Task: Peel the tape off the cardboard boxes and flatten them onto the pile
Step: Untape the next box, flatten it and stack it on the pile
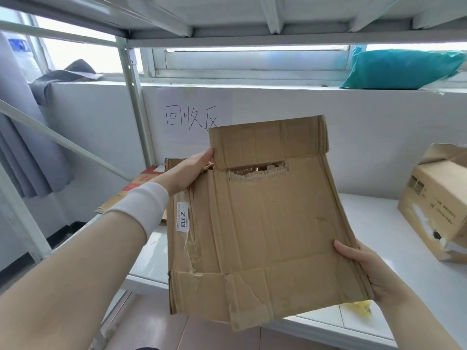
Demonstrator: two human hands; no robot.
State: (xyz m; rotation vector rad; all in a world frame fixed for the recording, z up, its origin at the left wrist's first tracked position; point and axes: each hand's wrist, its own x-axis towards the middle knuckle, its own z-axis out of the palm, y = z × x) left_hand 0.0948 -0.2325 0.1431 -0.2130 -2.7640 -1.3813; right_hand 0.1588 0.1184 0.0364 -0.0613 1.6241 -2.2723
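Note:
I hold a flattened brown cardboard box (265, 223) in the air above the white shelf (414, 286). It has a torn slot near its top flap and a white label reading 2113 at its left edge, with scraps of clear tape beside the label. My left hand (188, 170) grips the box's upper left edge under the flap. My right hand (364, 269) grips its lower right edge, thumb on the front. Behind the left hand lies the pile of flattened cardboard (141, 183), partly hidden by my arm.
An unflattened cardboard box (434, 208) with a torn white patch stands at the right of the shelf. A teal bag (401, 69) lies on the window sill. A metal rack post (134, 97) and diagonal brace stand at left. Something yellow (361, 308) peeks out under the box.

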